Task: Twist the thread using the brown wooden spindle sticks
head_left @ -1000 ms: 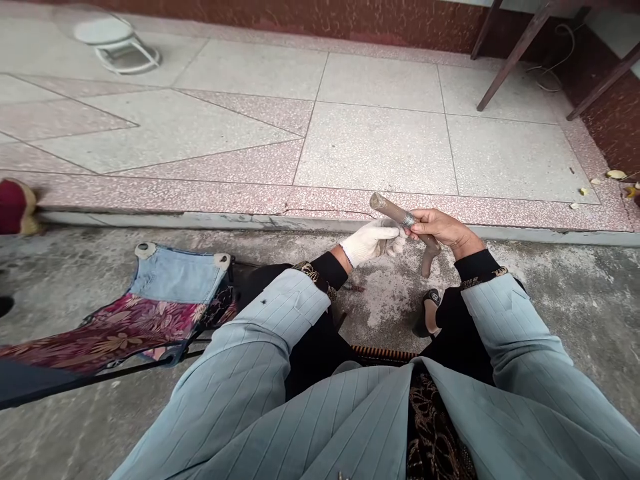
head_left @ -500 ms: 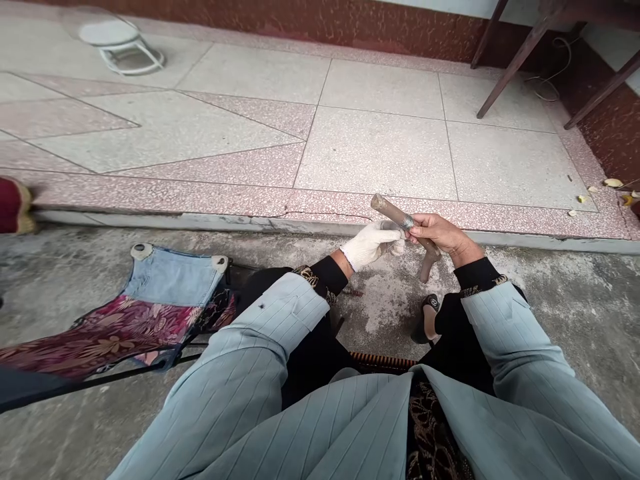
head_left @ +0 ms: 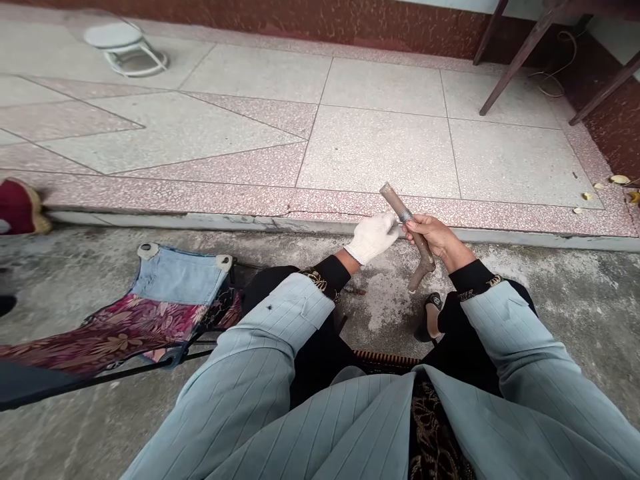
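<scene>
A forked piece of brown branch (head_left: 424, 253) slants up and away in front of me, its cut end at the top and a bent, shorter end at the bottom. Grey wire (head_left: 405, 216) is wound in a tight band around its upper half. My bare right hand (head_left: 436, 233) grips the branch just below the band, thumb on top. My left hand (head_left: 373, 237), in a white knitted glove, is closed in a pinch right beside the wire band. Whatever lies between its fingertips is too small or hidden to make out.
A raised tiled step (head_left: 240, 223) runs across in front of me. At my left is a folding chair (head_left: 175, 277) of denim and flowered cloth. A white stool (head_left: 123, 47) stands on the tiles, and dark wooden legs (head_left: 515, 63) at the back right. A dark shoe (head_left: 433, 313) shows below.
The branch has turned steeper, its top end swinging right and its lower end dropping a little left. My gloved hand has rolled over so its back shows more.
</scene>
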`<control>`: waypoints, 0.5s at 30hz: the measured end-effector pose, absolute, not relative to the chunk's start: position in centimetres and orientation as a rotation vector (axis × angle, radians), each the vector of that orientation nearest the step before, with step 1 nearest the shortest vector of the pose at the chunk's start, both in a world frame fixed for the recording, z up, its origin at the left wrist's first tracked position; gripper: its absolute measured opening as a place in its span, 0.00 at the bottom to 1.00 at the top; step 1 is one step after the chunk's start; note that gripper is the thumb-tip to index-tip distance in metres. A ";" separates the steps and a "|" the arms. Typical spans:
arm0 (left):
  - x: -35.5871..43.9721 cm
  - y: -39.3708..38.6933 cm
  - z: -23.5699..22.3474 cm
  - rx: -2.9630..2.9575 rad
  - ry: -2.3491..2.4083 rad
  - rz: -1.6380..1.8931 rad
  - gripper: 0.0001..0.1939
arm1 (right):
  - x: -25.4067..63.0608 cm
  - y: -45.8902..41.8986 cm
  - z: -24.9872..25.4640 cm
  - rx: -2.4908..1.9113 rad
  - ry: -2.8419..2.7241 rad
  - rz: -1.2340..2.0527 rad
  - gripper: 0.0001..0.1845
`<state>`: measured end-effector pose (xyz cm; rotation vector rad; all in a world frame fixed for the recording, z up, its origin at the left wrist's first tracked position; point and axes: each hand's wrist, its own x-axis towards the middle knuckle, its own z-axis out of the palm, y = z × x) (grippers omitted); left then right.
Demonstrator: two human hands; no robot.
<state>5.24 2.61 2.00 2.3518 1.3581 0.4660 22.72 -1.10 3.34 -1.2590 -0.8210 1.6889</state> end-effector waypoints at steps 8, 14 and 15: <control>5.2 2.5 2.2 2.301 1.273 0.557 0.08 | 22.6 -0.8 3.2 -1.279 -0.707 1.692 0.17; 4.9 2.9 1.8 1.842 0.980 0.616 0.06 | 22.9 -0.8 3.2 -1.264 -0.676 1.728 0.16; 5.0 2.9 1.6 1.671 0.949 0.620 0.06 | 23.1 -0.8 3.2 -1.248 -0.683 1.721 0.17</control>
